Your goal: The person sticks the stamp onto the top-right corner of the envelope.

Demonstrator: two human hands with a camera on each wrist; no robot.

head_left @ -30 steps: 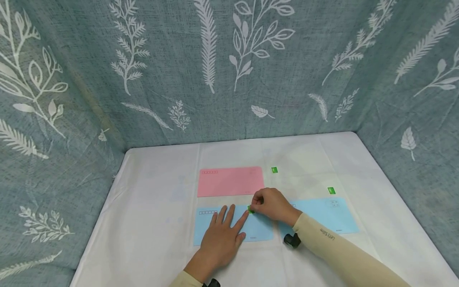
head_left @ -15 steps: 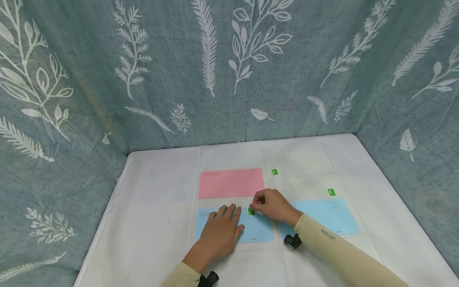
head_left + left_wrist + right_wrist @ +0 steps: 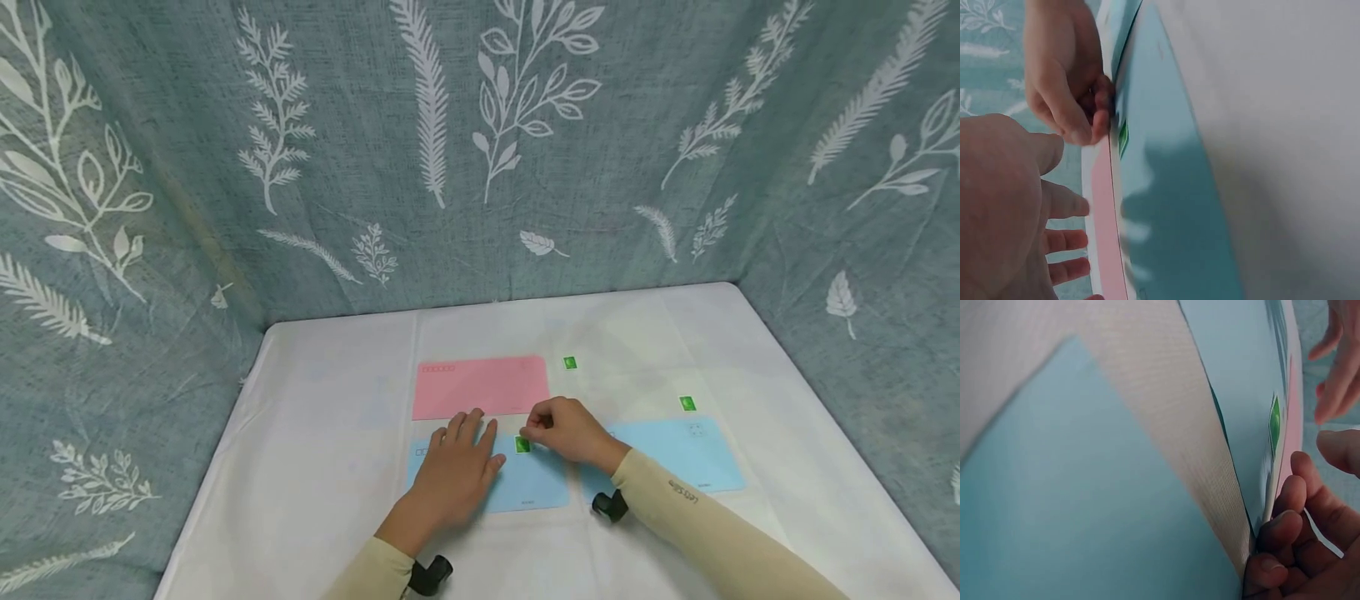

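Observation:
My left hand (image 3: 456, 467) is spread over the left part of a blue envelope (image 3: 540, 483). In the left wrist view, its fingers (image 3: 1066, 206) look raised above the paper. A green stamp (image 3: 522, 445) lies at that envelope's upper right, between my two hands. My right hand (image 3: 566, 429) hovers just beside the stamp, fingers curled. The right wrist view shows a thin white sliver (image 3: 1324, 536), seemingly a slip of paper, among its fingers; most of it is hidden. The stamp (image 3: 1275, 428) stands apart from both hands there.
A pink envelope (image 3: 480, 387) lies behind the blue one. Another blue envelope (image 3: 675, 450) sits to the right, partly under the right forearm. Two more green stamps (image 3: 570, 363) rest on the white tablecloth (image 3: 330, 442). Patterned curtains (image 3: 330, 167) surround the table's back and sides.
My left hand has drawn its index finger away from the stamp, shifting left and lifting a little. The stamp stays on the blue envelope. My right hand has hardly moved.

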